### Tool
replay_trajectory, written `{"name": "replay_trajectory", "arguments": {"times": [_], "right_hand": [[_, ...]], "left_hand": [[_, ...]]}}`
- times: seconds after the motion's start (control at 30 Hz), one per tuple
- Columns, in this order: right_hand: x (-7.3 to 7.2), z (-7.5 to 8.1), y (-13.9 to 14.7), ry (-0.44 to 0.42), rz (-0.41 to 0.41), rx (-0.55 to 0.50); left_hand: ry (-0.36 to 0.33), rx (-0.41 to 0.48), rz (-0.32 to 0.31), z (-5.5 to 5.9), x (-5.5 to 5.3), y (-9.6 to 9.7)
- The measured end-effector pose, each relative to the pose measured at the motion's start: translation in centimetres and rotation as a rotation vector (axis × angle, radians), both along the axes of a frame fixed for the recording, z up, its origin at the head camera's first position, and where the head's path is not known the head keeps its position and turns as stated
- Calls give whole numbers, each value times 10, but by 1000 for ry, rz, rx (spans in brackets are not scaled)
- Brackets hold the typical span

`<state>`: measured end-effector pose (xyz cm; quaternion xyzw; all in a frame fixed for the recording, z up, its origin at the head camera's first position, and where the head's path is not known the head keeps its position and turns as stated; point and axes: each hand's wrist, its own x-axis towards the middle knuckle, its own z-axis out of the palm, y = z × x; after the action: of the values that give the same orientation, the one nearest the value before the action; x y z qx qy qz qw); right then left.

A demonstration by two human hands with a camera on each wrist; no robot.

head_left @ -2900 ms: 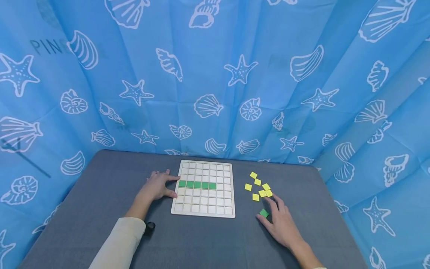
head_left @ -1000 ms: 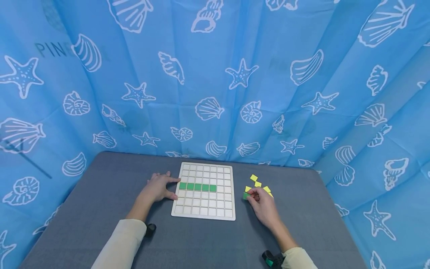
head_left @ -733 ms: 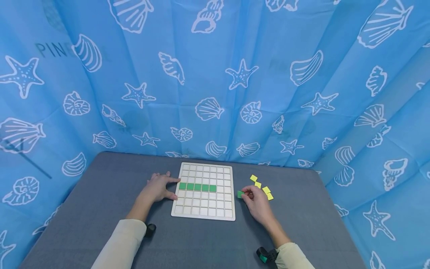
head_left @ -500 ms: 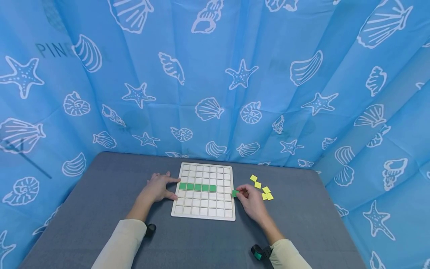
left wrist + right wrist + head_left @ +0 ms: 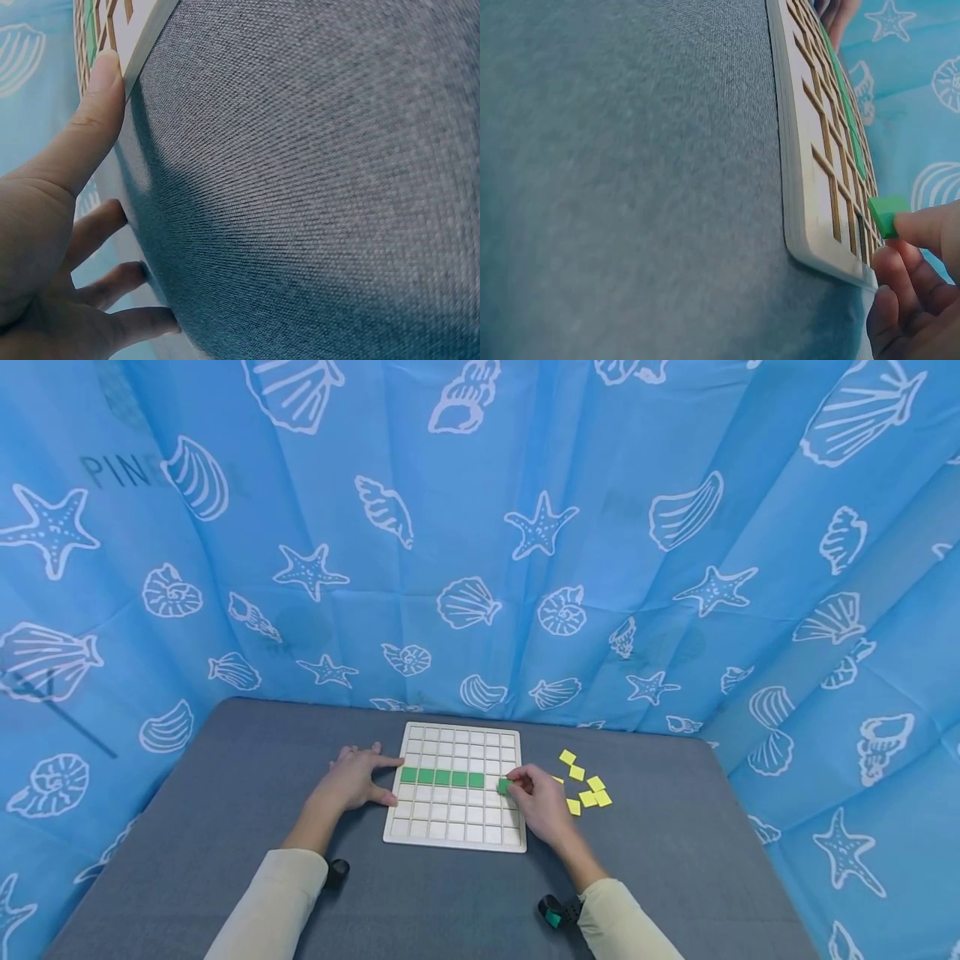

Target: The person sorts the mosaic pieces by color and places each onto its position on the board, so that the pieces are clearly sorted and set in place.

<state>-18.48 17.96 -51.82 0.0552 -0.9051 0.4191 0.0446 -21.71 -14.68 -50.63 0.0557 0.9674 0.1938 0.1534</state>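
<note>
Two hands over the grey table (image 5: 225, 793): the left hand (image 5: 351, 778) lies flat, fingers relaxed, thumb and fingertips touching the left edge of the white grid board (image 5: 457, 814). Five green tiles (image 5: 442, 777) fill one row. Just right of them, the right hand (image 5: 536, 802) pinches a green tile (image 5: 503, 786) above the board. Loose yellow tiles (image 5: 585, 781) lie scattered beyond.

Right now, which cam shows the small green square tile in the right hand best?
Right wrist: the small green square tile fills the frame close up, pinched by the right hand above the white wooden grid board. The head view shows it tiny. The left wrist view misses it.
</note>
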Motion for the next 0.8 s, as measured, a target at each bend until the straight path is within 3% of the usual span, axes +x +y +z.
{"name": "replay_trajectory", "arguments": {"times": [0.27,0.8], "right_hand": [[-8,2,-13,-43,-15,45],[-18,3,-25,-42,-42,176]], "left_hand": [[-5,0,-4,0,1,1],[8,-6,-12,3,2,1]]}}
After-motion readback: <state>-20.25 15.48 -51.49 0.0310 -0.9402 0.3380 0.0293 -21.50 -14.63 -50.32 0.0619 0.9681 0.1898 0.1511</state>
